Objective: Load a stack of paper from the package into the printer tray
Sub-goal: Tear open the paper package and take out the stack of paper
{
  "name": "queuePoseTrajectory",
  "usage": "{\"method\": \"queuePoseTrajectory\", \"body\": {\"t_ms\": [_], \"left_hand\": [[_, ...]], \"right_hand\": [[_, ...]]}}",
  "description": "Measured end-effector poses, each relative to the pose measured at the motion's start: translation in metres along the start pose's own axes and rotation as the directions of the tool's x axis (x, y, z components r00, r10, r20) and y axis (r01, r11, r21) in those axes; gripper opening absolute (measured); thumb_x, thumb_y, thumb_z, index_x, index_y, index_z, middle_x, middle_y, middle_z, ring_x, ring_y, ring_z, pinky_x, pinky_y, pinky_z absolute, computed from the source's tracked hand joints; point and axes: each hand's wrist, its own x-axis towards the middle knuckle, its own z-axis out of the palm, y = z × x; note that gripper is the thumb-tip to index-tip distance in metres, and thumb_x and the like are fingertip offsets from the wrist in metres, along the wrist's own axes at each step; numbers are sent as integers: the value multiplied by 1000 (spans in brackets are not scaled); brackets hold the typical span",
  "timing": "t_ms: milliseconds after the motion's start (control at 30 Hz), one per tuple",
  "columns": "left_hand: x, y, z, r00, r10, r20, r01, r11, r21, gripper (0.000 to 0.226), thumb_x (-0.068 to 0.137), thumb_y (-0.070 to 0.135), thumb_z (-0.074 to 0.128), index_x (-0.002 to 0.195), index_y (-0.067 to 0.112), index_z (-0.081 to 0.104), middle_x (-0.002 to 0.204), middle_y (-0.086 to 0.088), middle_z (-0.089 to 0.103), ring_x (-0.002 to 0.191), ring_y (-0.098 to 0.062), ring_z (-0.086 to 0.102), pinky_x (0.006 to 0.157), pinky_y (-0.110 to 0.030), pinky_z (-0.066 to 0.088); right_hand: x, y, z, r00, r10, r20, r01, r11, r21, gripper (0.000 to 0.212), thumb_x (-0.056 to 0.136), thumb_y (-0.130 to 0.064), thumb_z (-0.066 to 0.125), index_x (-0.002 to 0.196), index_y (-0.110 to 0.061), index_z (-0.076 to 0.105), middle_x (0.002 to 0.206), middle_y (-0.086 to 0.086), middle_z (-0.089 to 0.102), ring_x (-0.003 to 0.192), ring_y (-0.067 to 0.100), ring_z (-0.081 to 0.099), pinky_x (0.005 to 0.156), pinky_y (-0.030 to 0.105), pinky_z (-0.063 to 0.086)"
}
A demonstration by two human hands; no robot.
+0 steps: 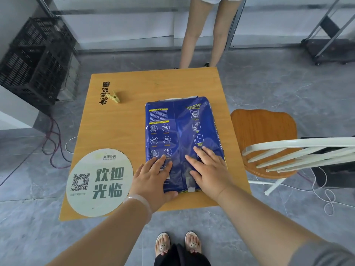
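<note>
A blue paper package (178,123) with white and yellow print lies flat on the small wooden table (134,116), right of centre. Its far end looks torn open, with a white edge showing there. My left hand (153,179) rests on the package's near left corner, fingers spread flat on top and thumb hooked over the near edge. My right hand (209,169) lies flat on the near right part, fingers apart. No printer or tray is in view.
A round white sticker (99,181) covers the table's near left corner, and a yellow clothes peg (113,96) lies at the far left. A wooden chair (267,143) stands right of the table. Another person's legs (203,33) stand beyond it. Black crates (36,54) are stacked far left.
</note>
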Motion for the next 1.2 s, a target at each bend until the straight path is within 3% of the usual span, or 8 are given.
{"method": "queuePoseTrajectory", "body": {"t_ms": [133,300,467,667,900,1033,1200], "left_hand": [[1,2,-1,1000,-8,-4,8,1000,1,93,70,75,47,148,39,12,160,13,5,146,-15,2,118,-39,4],[0,2,0,1000,-12,-13,12,1000,-8,93,70,74,48,148,40,12,160,13,5,146,-15,2,118,-39,6],[-3,2,2,1000,-7,-17,7,999,-32,91,72,72,48,148,39,10,160,14,2,146,-13,-2,118,-38,8],[-2,5,1,1000,-9,4,9,1000,-10,91,76,69,48,149,35,8,161,11,-1,147,-16,-5,118,-38,6],[0,9,-6,998,-29,60,28,1000,11,94,76,67,52,150,33,7,161,10,-2,147,-17,-5,119,-38,3],[0,12,-10,995,-39,89,37,999,24,93,77,66,53,150,32,5,161,10,-3,148,-17,-5,119,-38,2],[-2,14,-12,992,-46,114,44,999,19,93,78,64,54,150,31,5,161,9,-4,148,-17,-6,119,-39,4]], "right_hand": [[-8,0,1,999,-9,-44,11,999,50,42,96,-35,48,138,-32,48,154,-2,36,144,22,24,113,42,27],[9,-6,-12,986,99,-131,-82,988,129,28,88,-37,63,115,-31,69,127,-9,60,122,17,46,101,34,39],[17,-11,-14,972,158,-173,-138,983,119,18,86,-40,65,98,-31,73,110,-10,63,110,14,49,92,29,41],[24,-17,-7,967,197,-159,-184,979,91,9,87,-29,64,95,-26,69,112,-5,59,111,18,45,93,33,41],[16,-13,-7,982,105,-155,-86,988,124,12,93,-28,56,98,-22,65,114,-3,58,110,19,47,94,33,40],[-17,-10,-11,984,-53,-170,72,992,107,6,90,-19,61,84,-18,63,100,-2,60,98,21,53,88,34,44],[-63,-12,-13,971,-184,-154,194,980,49,16,80,-17,71,73,-20,58,86,-5,59,85,19,57,77,31,47]]}}
